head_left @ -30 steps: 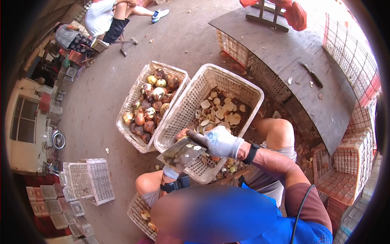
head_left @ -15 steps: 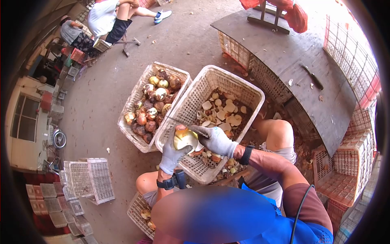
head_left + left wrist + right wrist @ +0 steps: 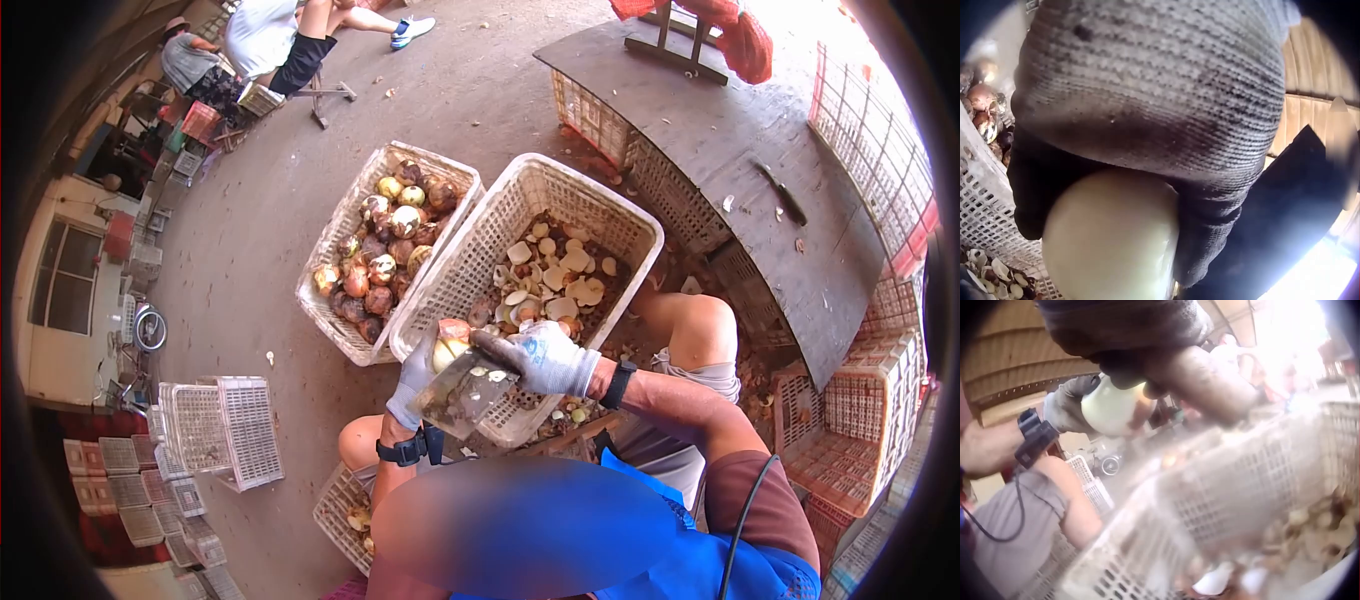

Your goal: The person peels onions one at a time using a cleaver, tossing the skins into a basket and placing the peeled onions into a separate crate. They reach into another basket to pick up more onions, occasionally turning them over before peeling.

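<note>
A partly peeled onion [image 3: 450,352], pale with some reddish skin, is held in the gloved left hand [image 3: 411,388] above the near end of a white crate [image 3: 440,290]. In the left wrist view the fingers curl round the smooth pale onion [image 3: 1110,237]. The gloved right hand [image 3: 552,360] grips the dark handle of a broad-bladed knife [image 3: 465,392], its blade in front of the left hand. In the right wrist view the onion [image 3: 1113,409] shows reddish skin on one side. Pale cut pieces [image 3: 575,270] and skins lie in the crate.
A second crate [image 3: 330,220] full of unpeeled onions stands against the first one's left side. At the right is a low dark table [image 3: 740,190] with another knife [image 3: 780,192]. Stacked crates [image 3: 225,430] stand at left; two seated people are at the upper left.
The broad blade has swung from beyond the onion to in front of the left hand since half a second ago. The view has shifted slightly.
</note>
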Motion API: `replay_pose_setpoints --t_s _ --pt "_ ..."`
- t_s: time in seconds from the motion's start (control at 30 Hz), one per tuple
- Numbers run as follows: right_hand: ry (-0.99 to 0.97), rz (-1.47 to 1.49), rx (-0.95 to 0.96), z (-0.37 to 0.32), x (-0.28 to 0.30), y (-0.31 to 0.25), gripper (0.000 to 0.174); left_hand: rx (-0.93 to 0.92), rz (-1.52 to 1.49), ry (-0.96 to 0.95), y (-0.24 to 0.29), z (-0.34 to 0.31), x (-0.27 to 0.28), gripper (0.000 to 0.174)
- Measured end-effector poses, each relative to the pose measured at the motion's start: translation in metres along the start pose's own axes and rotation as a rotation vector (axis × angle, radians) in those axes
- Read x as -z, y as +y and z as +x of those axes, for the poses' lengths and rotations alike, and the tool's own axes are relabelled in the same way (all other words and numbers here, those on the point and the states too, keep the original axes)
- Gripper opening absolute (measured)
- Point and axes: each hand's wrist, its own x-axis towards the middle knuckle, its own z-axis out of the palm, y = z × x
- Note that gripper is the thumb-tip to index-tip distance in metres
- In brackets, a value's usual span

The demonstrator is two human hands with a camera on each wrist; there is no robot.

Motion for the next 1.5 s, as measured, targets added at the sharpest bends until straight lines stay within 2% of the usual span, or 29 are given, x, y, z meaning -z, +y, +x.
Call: replay_pose_setpoints --t_s 0.07,0.13,0.23,0.27,0.3,0.33,0.37,0.43,0.47,0.53,0.57,0.67,0.7,0.73,0.83,0.93,0.97,1.0,1.03,1.07,1.1,1.13,1.17,1.2,1.27,1.3,1.4,1.47,1.5 --pt "0.004 -0.053 0.007 -0.001 -0.002 0.002 0.075 -0.227 0.455 -0.061 -0.004 -0.002 0.000 0.030" --pt "-0.041 -0.078 -0.068 0.003 0.006 -0.009 0.075 -0.004 -0.242 -0.157 0.002 -0.006 -0.003 0.038" --pt "-0.103 -0.100 -0.134 0.009 0.019 -0.018 0.073 0.076 -0.328 -0.233 -0.028 0.001 0.024 0.052" --pt "-0.113 -0.081 -0.156 0.011 0.018 -0.015 0.073 -0.004 -0.143 -0.228 -0.056 0.005 0.039 0.053" --pt "-0.122 -0.062 -0.177 0.013 0.017 -0.014 0.073 -0.085 0.042 -0.220 -0.059 0.007 0.041 0.053" --pt "-0.152 -0.023 -0.240 0.017 0.021 -0.018 0.070 0.109 -0.325 -0.168 -0.061 0.008 0.045 0.064" --pt "-0.087 0.038 -0.274 0.018 0.017 -0.013 0.069 0.066 -0.044 -0.131 -0.064 0.011 0.048 0.072" --pt "0.040 0.163 -0.344 0.021 0.005 0.001 0.066 -0.021 0.514 -0.054 -0.022 0.010 0.017 0.091" --pt "0.030 0.191 -0.427 0.022 0.011 0.007 0.059 -0.117 0.483 0.036 -0.022 0.008 0.011 0.097" --pt "0.108 0.177 -0.388 0.023 -0.001 0.022 0.056 -0.169 0.390 0.092 -0.016 0.006 0.010 0.097" --pt "0.146 0.118 -0.339 0.022 -0.003 0.027 0.054 -0.204 0.338 0.126 -0.014 0.008 0.011 0.097" --pt "-0.067 0.056 -0.490 0.023 0.025 0.016 0.054 -0.155 -0.109 0.161 -0.037 0.004 0.026 0.089" --pt "-0.010 0.102 -0.513 0.023 0.022 0.014 0.055 -0.148 -0.274 0.176 -0.035 0.002 0.025 0.086" --pt "0.045 0.146 -0.533 0.024 0.019 0.013 0.055 -0.226 -0.548 0.162 -0.037 -0.002 0.016 0.078" --pt "0.266 0.323 -0.519 0.027 0.000 0.029 0.055 -0.230 -1.024 0.042 -0.042 -0.009 0.010 0.079" --pt "0.276 0.501 -0.629 0.034 -0.009 0.040 0.051 -0.317 -1.251 -0.273 -0.043 -0.008 0.014 0.078" --pt "0.300 0.574 -0.581 0.034 -0.021 0.052 0.053 -0.258 -1.230 -0.133 -0.038 -0.019 0.013 0.077" --pt "0.268 0.713 -0.639 0.036 -0.023 0.053 0.053 -0.134 -1.471 -0.008 -0.039 -0.024 0.015 0.075" --pt "0.242 0.846 -0.705 0.037 -0.026 0.053 0.053 -0.162 -1.204 -0.002 -0.036 -0.033 0.019 0.071" --pt "0.240 0.970 -0.603 0.041 -0.042 0.068 0.054 -0.311 -1.113 -0.050 -0.034 -0.037 0.020 0.056" --pt "0.232 1.014 -0.578 0.045 -0.048 0.063 0.050 -0.324 -1.257 -0.135 -0.040 -0.044 0.026 0.052" --pt "0.222 1.059 -0.552 0.050 -0.053 0.058 0.046 -0.371 -1.131 -0.115 -0.039 -0.055 0.029 0.053" --pt "0.164 1.057 -0.602 0.050 -0.043 0.037 0.043 -0.475 -1.054 -0.180 -0.039 -0.076 0.031 0.053" --pt "0.104 1.053 -0.651 0.054 -0.032 0.014 0.040 -0.370 -0.940 -0.080 -0.052 -0.100 0.045 0.061" --pt "0.084 0.950 -0.711 0.036 -0.026 0.005 0.034 -0.394 -0.827 -0.002 -0.044 -0.138 0.041 0.073" --pt "0.112 0.715 -0.598 0.033 -0.045 0.028 0.032 -0.422 -0.585 0.138 -0.022 -0.153 0.031 0.066" --pt "0.075 0.692 -0.568 0.036 -0.048 0.024 0.035 -0.385 0.246 0.605 0.034 -0.194 0.003 0.050" --pt "0.114 0.630 -0.522 0.039 -0.054 0.028 0.035 -0.223 0.903 0.998 0.055 -0.213 -0.009 0.045" --pt "0.126 0.599 -0.495 0.040 -0.055 0.027 0.036 -0.359 0.748 0.980 0.049 -0.216 -0.007 0.047"
